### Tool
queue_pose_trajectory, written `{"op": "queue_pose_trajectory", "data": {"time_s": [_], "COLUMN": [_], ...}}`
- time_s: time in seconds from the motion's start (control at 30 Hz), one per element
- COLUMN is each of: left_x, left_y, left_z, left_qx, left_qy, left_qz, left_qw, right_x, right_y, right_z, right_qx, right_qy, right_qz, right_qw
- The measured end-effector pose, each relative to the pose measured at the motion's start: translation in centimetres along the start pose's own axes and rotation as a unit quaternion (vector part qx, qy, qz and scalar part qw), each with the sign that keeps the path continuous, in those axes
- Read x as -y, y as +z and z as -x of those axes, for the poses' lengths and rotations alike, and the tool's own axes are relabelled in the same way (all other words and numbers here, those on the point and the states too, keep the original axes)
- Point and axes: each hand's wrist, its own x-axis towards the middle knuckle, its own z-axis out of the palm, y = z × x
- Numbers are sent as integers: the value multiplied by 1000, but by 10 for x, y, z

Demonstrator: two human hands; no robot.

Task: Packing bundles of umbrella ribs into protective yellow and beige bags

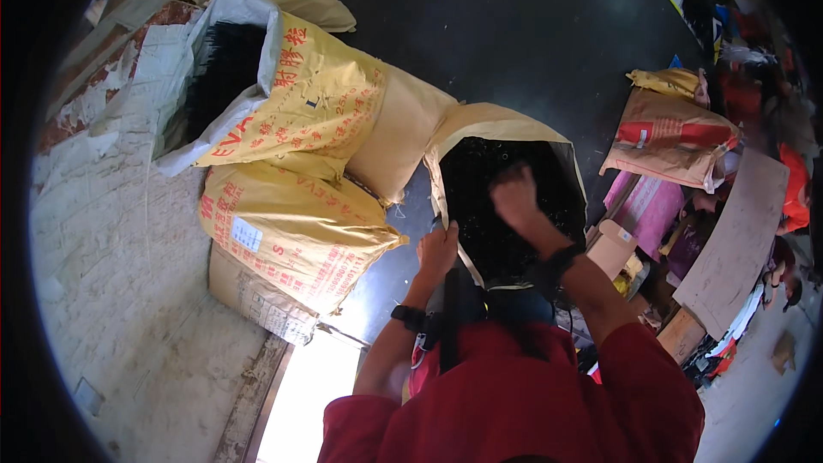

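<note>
An open tan sack (497,120) stands in front of me, full of dark, glossy black material (476,206) whose pieces are too small to tell apart. At the sack's near left side, my left hand (438,249) is closed on its folded rim. My right hand (517,197) reaches inside over the black material, a little blurred, with its fingers curled in. Whatever it may hold is hidden.
To the left, a yellow sack (330,90) with a white liner lies open, dark stuff inside, above another yellow sack (300,227). A white-painted wall (129,249) borders them. On the right are a brown-and-red sack (669,137), a cardboard box (610,249) and a long board (737,244).
</note>
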Motion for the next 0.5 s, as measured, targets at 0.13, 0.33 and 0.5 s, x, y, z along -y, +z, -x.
{"op": "queue_pose_trajectory", "data": {"time_s": [0.13,0.33,0.5], "left_x": [12,11,-23], "left_y": [2,2,-14], "left_z": [0,-13,-50], "left_qx": [32,-6,3], "left_qy": [1,-2,36], "left_qz": [17,13,123], "left_qw": [999,1000,992], "right_x": [-51,-116,-130], "right_y": [-80,-75,-44], "right_z": [0,136,103], "right_qx": [-128,-58,-19], "right_qy": [115,370,373], "right_qz": [-259,-346,-350], "right_qw": [950,860,859]}}
